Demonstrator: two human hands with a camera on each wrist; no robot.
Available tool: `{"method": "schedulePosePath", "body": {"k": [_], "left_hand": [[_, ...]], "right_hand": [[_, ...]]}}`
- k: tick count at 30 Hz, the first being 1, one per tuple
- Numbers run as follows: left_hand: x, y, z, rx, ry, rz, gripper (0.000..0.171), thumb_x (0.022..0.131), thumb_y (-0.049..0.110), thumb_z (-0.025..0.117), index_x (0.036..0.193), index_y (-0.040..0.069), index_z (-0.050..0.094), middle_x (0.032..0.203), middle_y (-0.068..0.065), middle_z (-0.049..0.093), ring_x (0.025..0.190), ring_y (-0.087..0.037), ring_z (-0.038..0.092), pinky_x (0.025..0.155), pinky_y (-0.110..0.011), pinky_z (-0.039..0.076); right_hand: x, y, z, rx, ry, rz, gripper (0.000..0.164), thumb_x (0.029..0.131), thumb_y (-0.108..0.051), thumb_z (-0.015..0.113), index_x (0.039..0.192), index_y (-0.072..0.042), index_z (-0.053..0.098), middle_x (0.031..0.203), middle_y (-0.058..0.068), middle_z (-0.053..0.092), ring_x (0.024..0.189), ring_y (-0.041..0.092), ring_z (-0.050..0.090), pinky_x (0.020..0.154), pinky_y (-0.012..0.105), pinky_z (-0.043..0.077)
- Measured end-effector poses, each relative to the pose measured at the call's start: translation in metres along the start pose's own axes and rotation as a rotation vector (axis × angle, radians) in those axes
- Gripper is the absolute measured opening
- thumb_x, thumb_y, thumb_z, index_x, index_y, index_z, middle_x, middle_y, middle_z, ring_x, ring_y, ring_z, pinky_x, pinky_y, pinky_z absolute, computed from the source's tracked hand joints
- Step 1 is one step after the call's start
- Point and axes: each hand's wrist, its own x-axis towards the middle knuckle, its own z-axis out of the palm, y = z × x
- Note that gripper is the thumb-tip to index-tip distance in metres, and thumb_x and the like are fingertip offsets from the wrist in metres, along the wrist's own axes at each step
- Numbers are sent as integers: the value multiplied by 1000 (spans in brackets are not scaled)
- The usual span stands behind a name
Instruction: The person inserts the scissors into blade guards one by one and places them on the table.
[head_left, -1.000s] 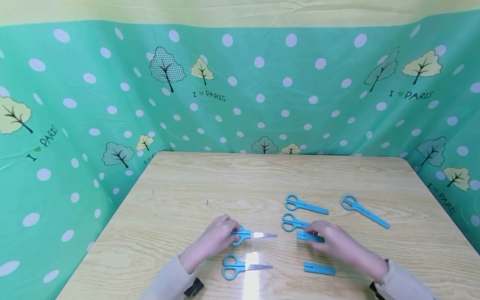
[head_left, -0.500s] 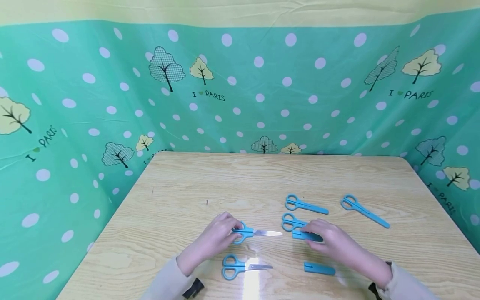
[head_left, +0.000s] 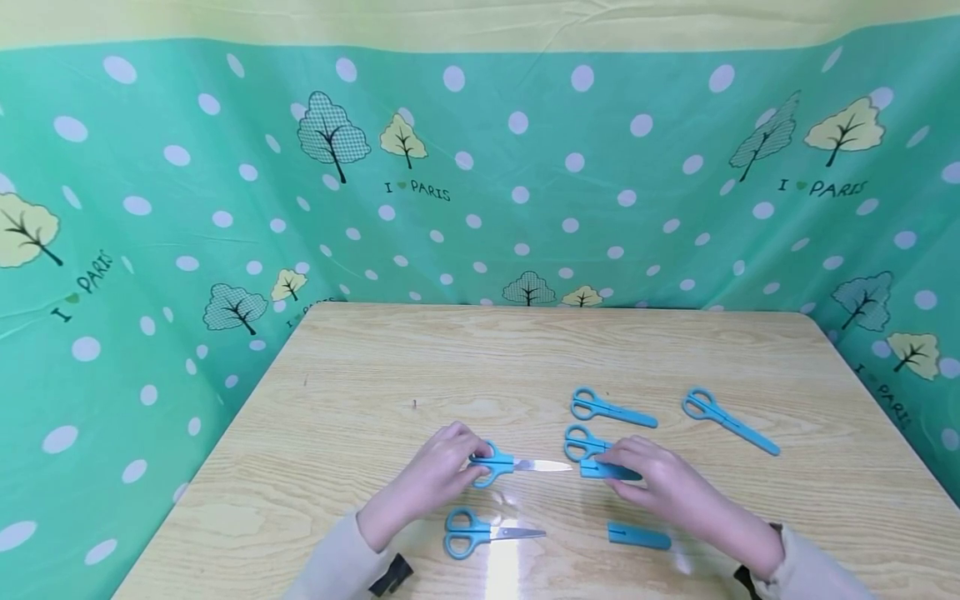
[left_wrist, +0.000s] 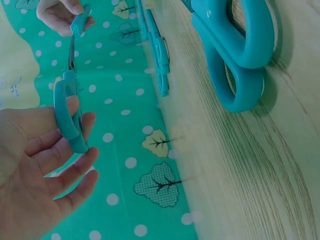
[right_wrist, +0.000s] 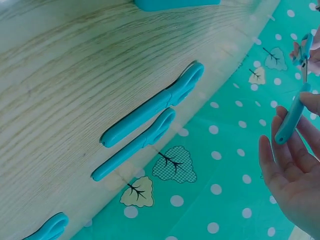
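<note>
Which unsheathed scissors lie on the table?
The blue-handled scissors closest to the head view's bottom edge; the left hand holds the other unsheathed pair, and the remaining three pairs are sheathed.

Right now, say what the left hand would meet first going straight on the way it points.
Likely the blue blade cover in the right hand: the left hand pinches blue-handled scissors whose tips point toward the cover's facing end, though alignment in depth is unclear.
</note>
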Motion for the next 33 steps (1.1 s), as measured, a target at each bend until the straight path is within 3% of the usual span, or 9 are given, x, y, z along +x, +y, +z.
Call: {"method": "schedulePosePath", "body": {"k": [8,13,20,33], "left_hand": [[1,2,0,-2,16,31,18,78,20,65,92,9,63,87,4,63,85,-8,49,77,-22,43],[2,2,0,-2,17,38,18,78,20,65,91,9,63,86,4,63,85,-8,49,76,-22,43],[3,3,-1,-7,11,34,17,78,20,65,92,10,63,87,5,62,86,-8,48,76,-21,43],[3,4,0,5,18,68,18,77,20,65,92,9,63,86,4,63,85,-8,49,76,-22,43]], "right_hand": [[1,0,1,5,19,-25,18,82,-21,63,94,-8,65,86,-4,61,77,11,58,68,13,46],[3,-1,0,-4,3,-15,18,79,-18,66,93,-7,65,86,-4,61,78,12,58,68,14,47],[4,-1,1,9,7,-28,18,82,-22,62,92,-7,66,85,-5,61,77,10,58,68,9,44],[7,-4,1,8,12,-56,19,74,-13,69,92,-6,65,86,-3,61,77,12,58,69,13,47]]}}
